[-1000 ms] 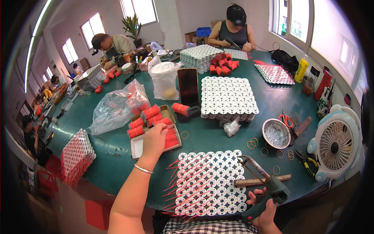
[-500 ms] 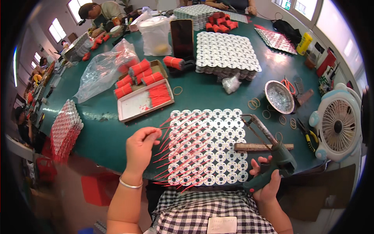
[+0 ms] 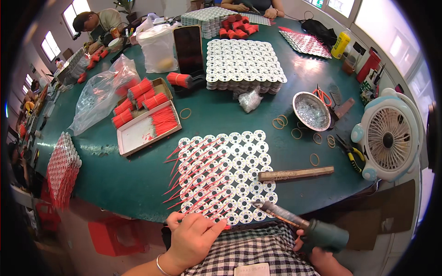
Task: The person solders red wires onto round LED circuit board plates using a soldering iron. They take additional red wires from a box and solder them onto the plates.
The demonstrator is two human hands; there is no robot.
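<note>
At the scalloped white panel (image 3: 228,182), left hand (image 3: 192,239), grip unclear; right hand (image 3: 321,257) around pistol-shaped soldering gun (image 3: 326,235).

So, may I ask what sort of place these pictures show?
Most likely a small electronics assembly workshop: the right hand holds what looks like a green soldering gun, beside a sheet of round white circuit boards and bundles of red wires.

Bright daylight pours through the right-hand window (image 3: 380,20), throwing glare across the table (image 3: 313,66); the gun (image 3: 324,234) looks smeared, and edges curve into black.
</note>
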